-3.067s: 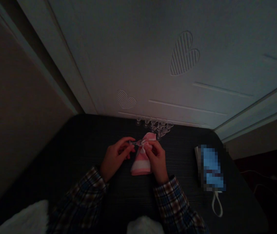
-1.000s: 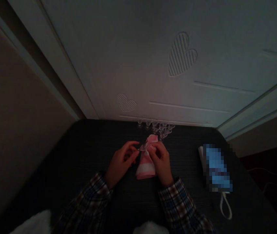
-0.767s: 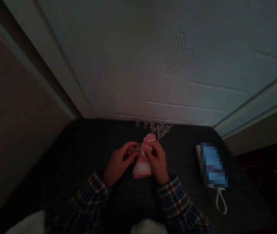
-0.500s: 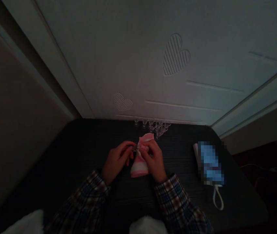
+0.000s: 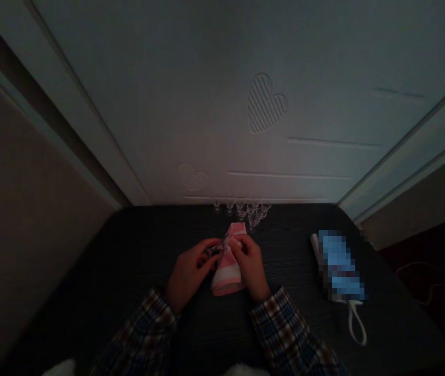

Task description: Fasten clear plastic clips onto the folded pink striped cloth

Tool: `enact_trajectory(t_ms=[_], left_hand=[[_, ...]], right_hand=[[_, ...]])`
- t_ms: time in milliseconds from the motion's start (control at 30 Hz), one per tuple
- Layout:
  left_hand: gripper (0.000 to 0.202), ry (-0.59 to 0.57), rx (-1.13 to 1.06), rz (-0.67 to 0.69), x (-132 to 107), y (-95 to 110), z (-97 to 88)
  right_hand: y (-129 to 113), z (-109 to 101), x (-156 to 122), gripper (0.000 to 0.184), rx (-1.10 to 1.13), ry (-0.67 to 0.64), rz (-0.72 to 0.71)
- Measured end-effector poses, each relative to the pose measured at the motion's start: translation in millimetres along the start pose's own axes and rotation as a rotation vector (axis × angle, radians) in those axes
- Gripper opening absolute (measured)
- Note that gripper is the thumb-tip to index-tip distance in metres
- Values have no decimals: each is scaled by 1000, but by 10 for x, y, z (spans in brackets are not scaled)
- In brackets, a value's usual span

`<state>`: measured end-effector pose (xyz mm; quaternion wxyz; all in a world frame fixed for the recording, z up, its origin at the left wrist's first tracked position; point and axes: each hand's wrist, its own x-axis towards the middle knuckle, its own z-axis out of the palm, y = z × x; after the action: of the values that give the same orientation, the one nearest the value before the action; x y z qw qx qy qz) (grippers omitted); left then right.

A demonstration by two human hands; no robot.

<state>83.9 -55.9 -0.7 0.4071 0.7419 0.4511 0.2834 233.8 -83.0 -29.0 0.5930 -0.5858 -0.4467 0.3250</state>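
Note:
Between my hands is a small pink and white striped cloth (image 5: 227, 272), its lower end hanging toward me. My right hand (image 5: 250, 263) is closed on it, thumb and fingers pinching its upper part. In my left hand (image 5: 191, 267), curled fingers hold a small clear goblet (image 5: 212, 250) by one end, its other end against the cloth. The dim light and the fingers hide part of the goblet. Just beyond the cloth, several small clear goblets (image 5: 252, 213) stand grouped on the dark table (image 5: 160, 230).
A white panel (image 5: 160, 104) with raised hearts and lines rises behind the table's back edge. To the right lies a blurred blue packet (image 5: 340, 266) with a white strap loop (image 5: 358, 324). Pale cables (image 5: 422, 266) show past the table's right side.
The camera has tilted a little, so the scene sits lower. My left hand has shifted slightly and more of the goblet shows. The cloth remains pinched in my right hand.

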Motion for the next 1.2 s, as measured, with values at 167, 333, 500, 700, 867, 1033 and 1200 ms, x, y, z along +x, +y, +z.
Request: enact_trajectory(t_ms=[167, 333, 500, 700, 867, 1033, 1200], left_hand=[[36, -29, -73, -22, -11, 4, -6], [34, -10, -193, -39, -5, -21, -7], [33, 19, -208, -36, -15, -15, 6], [34, -15, -206, -7, -28, 24, 11], [32, -6, 39, 43, -9, 23, -25], [30, 45, 238, 24, 8, -18, -52], [30, 19, 256, 3, 14, -52, -66]], right_hand=[[-8, -31, 25, 17, 42, -52, -26], [29, -15, 7, 16, 61, -134, -30], [47, 14, -26, 15, 40, -132, -36], [-31, -3, -40, 16, 34, -128, -21], [-29, -10, -39, 13, -7, -101, -43], [-56, -29, -44, 12, 29, -107, -106], [-116, -44, -55, 8, 26, -138, -194]])
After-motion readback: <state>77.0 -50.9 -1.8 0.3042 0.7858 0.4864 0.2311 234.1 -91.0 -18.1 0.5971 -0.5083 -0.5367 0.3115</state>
